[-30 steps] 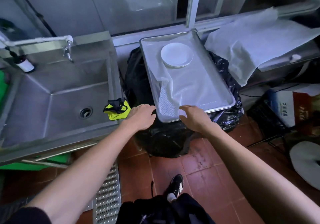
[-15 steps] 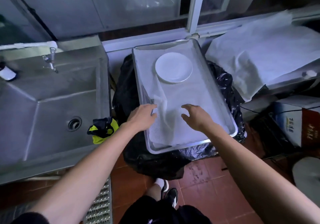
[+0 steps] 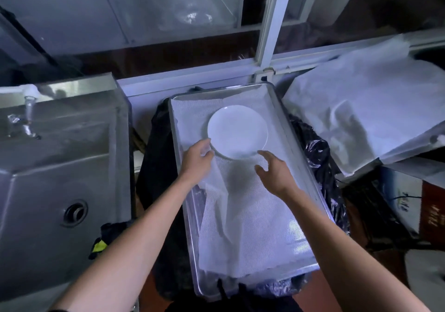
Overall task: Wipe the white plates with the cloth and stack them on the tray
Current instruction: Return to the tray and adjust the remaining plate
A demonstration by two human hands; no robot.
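A white plate (image 3: pixel 237 131) lies on the far half of a metal tray (image 3: pixel 303 164), which is lined with a rumpled white mesh cloth (image 3: pixel 245 227). My left hand (image 3: pixel 196 158) is at the plate's near-left rim, fingertips touching or almost touching it. My right hand (image 3: pixel 274 170) hovers just in front of the plate's near-right rim, fingers spread and relaxed, holding nothing. Whether more plates lie under the top one I cannot tell.
The tray rests on a bin lined with a black bag (image 3: pixel 159 167). A steel sink (image 3: pixel 55 172) with a tap (image 3: pixel 27 119) stands on the left, a yellow-black glove (image 3: pixel 103 241) at its edge. White sheets (image 3: pixel 361 109) cover a surface at right; boxes (image 3: pixel 414 203) below.
Both hands have moved forward from the tray's near edge over the cloth up to the plate. The view has come closer over the tray.
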